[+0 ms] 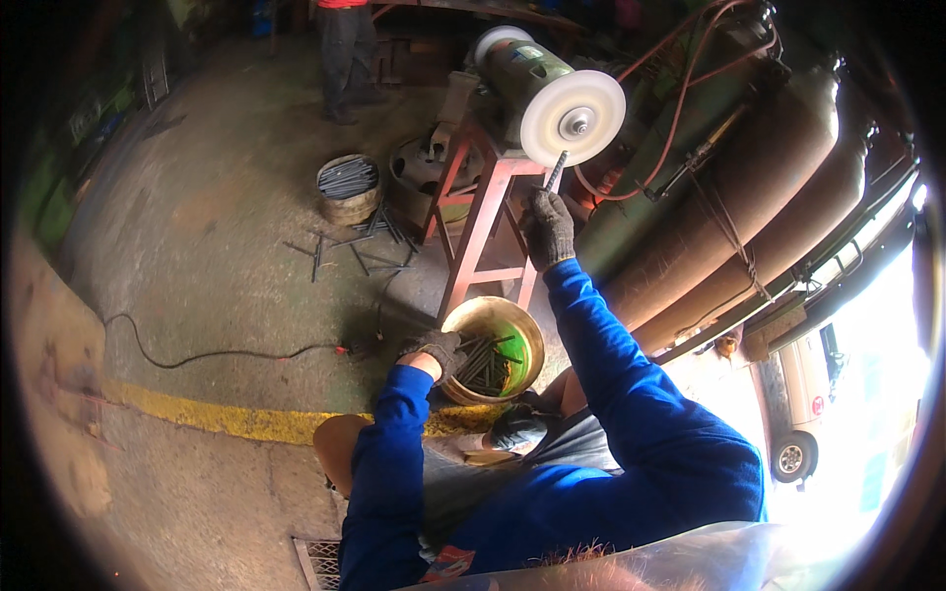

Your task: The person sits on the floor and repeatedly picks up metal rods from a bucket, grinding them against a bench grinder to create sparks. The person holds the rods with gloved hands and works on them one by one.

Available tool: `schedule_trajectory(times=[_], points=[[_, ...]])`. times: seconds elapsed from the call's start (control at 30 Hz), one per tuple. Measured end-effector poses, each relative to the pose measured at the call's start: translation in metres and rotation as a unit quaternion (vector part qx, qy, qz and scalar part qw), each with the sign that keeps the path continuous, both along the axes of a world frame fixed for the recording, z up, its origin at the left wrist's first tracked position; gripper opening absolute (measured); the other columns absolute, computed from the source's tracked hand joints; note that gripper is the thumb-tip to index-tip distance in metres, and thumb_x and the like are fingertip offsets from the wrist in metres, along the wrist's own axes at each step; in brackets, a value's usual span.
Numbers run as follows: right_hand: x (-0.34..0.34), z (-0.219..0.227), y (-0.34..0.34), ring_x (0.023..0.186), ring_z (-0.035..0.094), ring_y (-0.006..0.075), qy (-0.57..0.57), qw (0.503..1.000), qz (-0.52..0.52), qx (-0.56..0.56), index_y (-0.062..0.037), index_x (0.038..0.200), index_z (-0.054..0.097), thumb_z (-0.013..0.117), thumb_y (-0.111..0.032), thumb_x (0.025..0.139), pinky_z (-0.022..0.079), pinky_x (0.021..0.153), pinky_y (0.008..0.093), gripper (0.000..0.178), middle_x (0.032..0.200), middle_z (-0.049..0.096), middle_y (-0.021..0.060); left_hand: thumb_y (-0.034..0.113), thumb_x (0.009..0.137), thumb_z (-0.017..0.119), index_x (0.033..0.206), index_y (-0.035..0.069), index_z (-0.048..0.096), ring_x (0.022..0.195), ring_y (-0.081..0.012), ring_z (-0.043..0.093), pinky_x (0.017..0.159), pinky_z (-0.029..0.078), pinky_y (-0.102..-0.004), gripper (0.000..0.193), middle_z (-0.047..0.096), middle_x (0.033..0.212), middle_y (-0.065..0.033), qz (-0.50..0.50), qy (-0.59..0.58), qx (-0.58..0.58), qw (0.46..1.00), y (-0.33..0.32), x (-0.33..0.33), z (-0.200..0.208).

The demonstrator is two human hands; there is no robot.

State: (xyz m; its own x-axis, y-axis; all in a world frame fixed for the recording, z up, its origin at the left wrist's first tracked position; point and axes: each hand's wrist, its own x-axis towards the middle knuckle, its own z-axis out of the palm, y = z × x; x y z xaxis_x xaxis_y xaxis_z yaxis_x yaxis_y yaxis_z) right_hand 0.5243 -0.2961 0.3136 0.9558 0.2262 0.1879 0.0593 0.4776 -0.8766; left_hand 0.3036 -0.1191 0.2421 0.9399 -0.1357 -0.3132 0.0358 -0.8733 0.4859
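Observation:
My right hand (548,229), in a dark knit glove, is closed around a short ribbed metal rod (558,169). The rod points up, its far end at the lower face of the pale round wheel (574,118) of a bench grinder (522,71). Whether the tip touches the wheel is hard to tell. A red-pink metal stand (480,231) carries the grinder. Below, my gloved left hand (434,351) is curled at the left rim of a bucket (533,345). Short dark rods (480,366) lie inside it. My left fingertips are partly hidden.
Another bucket full of rods (349,182) stands farther left, with loose rods (360,256) around it on the floor. Gas cylinders (729,197) and red hoses (680,108) are at right. A black cable (227,355) crosses the floor. Someone in dark trousers (345,59) stands behind.

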Motion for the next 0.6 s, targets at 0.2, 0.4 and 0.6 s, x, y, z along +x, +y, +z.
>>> schedule_trajectory(times=[0.2,0.4,0.6], points=[[0.019,-0.010,-0.004,0.072,0.062,0.0159,-0.062,0.996,0.015,0.056,-0.0057,0.108,0.062,0.061,-0.017,0.094,0.050,0.067,0.0279,0.018,0.087,0.064,0.0043,0.042,0.089,0.060,0.116,0.012,0.064,0.110,-0.0379,0.061,0.093,0.049,-0.0471,0.040,0.063,0.119,-0.0183,-0.003,-0.011,-0.008,1.000,-0.002,0.001,0.000],[0.021,0.002,-0.006,0.071,0.062,0.0165,-0.016,0.996,0.051,0.075,-0.0064,0.109,0.059,0.055,-0.008,0.094,0.052,0.062,0.0277,0.016,0.085,0.063,0.0028,0.042,0.089,0.060,0.114,0.012,0.063,0.112,-0.0387,0.059,0.094,0.048,-0.0475,0.039,0.062,0.121,-0.0181,-0.004,0.002,-0.003,1.000,0.002,0.003,-0.011],[0.017,0.007,-0.003,0.057,0.054,0.0144,0.023,0.980,0.151,0.126,-0.0098,0.097,0.059,0.051,-0.017,0.094,0.044,0.051,0.0259,0.011,0.074,0.058,0.0021,0.042,0.089,0.059,0.114,0.012,0.063,0.112,-0.0385,0.059,0.094,0.048,-0.0473,0.039,0.062,0.121,-0.0184,-0.002,0.009,-0.001,1.000,0.003,0.001,-0.007]])
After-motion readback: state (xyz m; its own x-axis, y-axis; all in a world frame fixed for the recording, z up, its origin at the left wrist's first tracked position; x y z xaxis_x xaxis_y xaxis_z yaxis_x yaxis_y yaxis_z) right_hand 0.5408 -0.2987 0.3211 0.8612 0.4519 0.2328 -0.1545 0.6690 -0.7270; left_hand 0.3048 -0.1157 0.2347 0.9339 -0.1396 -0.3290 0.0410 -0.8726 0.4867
